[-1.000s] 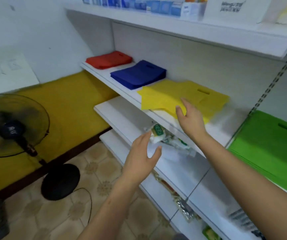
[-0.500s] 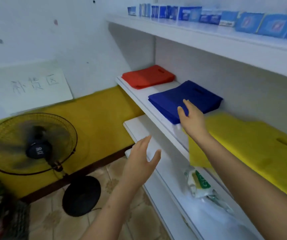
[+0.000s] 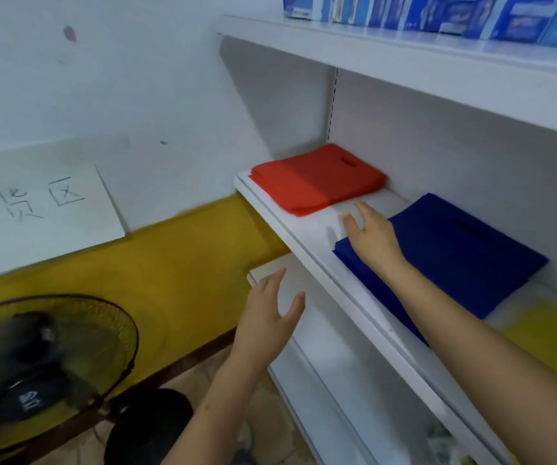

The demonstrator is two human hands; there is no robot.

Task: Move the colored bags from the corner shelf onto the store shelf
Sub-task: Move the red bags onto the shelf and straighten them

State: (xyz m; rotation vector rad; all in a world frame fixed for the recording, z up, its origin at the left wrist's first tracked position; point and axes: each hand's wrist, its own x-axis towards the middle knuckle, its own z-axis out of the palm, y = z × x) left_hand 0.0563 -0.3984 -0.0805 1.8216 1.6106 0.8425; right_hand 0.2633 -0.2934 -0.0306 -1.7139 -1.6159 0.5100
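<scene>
Blue bags — right hand above

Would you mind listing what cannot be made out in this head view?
- Yellow bags: cut off by the right edge, partly behind the right forearm.
- Blue boxes on the top shelf: cropped and blurred, print unreadable.
- Fan: motion-blurred.
- Blue bags: near corner under the right hand.

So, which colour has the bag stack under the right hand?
Dark blue bags, head view.

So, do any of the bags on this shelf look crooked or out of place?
Slightly: the blue bags lie turned at an angle to the shelf edge. The red bags form a neat stack. Nothing looks spilled or damaged.
</scene>
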